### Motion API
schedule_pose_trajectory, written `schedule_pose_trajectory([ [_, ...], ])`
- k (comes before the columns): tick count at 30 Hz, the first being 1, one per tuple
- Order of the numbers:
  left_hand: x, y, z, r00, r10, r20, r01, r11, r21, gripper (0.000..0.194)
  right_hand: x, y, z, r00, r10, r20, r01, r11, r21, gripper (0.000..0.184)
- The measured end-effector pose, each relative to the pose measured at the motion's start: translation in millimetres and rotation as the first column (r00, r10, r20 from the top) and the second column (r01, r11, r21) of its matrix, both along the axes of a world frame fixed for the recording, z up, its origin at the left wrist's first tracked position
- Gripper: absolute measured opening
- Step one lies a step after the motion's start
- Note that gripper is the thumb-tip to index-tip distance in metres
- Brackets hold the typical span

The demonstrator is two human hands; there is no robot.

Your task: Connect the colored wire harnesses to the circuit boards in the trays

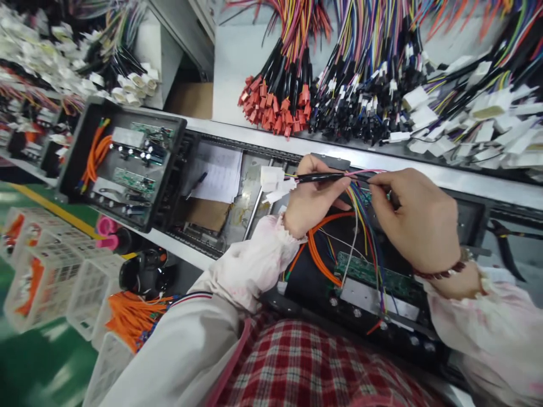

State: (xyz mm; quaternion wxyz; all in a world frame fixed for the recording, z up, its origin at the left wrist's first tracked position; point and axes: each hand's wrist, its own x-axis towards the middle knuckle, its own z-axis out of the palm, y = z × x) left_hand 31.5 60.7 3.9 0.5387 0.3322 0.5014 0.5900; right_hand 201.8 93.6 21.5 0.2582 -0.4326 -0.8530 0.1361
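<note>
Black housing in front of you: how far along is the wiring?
Done: the green circuit board sits in the black housing, with orange cables routed. In hand: the left hand and right hand hold a black-sleeved lead with a white connector. Still left: that connector looks unplugged, and wire bundles hang behind.

Two hands [316, 198] [418, 220], two black open housings [68, 169] [305, 299], three green circuit boards [148, 131] [133, 181] [373, 277], one pen [197, 183].

A glossy green floor [42, 362] is marked by a yellow line [55, 212], and pale streaks of light are reflected across it. White plastic crates [46, 282] are set in a row beside a long white workbench [297, 148], and a grey metal panel [163, 62] is seen beyond it.
</note>
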Motion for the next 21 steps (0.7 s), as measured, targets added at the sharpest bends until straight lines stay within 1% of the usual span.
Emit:
schedule_pose_trajectory([
  [2, 0, -1, 1.2, 1.0, -0.002, -0.019, 0.002, 1.0, -0.016, 0.04, -1, 1, -0.7, 1.0, -0.01, 0.006, 0.01, 1.0, 0.007, 0.017],
  [5, 1, 0, 1.7, 0.999, 0.008, -0.039, -0.01, 0.999, -0.048, 0.038, -3, 0, 0.0, 0.999, -0.021, 0.04, 0.022, 1.0, -0.019, 0.015],
  [8, 2, 1, -0.4, 0.999, 0.015, -0.029, -0.017, 0.999, -0.045, 0.037, 1, -1, -0.3, 0.997, -0.043, 0.071, 0.046, 0.998, -0.041, 0.014],
  [10, 2, 1, -2.8, 0.999, 0.028, -0.03, -0.029, 0.999, -0.019, 0.038, 11, -3, -1.8, 0.993, -0.056, 0.108, 0.062, 0.997, -0.048, 0.014],
  [14, 1, 4, -8.8, 0.995, 0.076, -0.061, -0.074, 0.997, 0.035, 0.042, 43, -8, -0.6, 0.977, -0.067, 0.204, 0.077, 0.996, -0.045, 0.015],
  [16, 0, 6, -11.5, 0.993, 0.083, -0.086, -0.078, 0.995, 0.055, 0.043, 51, -9, 3.2, 0.974, -0.109, 0.199, 0.114, 0.993, -0.016, 0.016],
  [18, -1, 8, -13.5, 0.989, 0.098, -0.108, -0.09, 0.993, 0.074, 0.043, 50, -9, 5.6, 0.979, -0.15, 0.139, 0.15, 0.989, 0.014, 0.015],
  [19, -1, 9, -14.1, 0.987, 0.107, -0.117, -0.098, 0.992, 0.08, 0.044, 46, -7, 5.3, 0.982, -0.152, 0.109, 0.152, 0.988, 0.005, 0.014],
  [21, 0, 10, -14.4, 0.984, 0.119, -0.136, -0.108, 0.99, 0.088, 0.044, 38, -4, 1.2, 0.988, -0.137, 0.071, 0.141, 0.989, -0.054, 0.01],
])
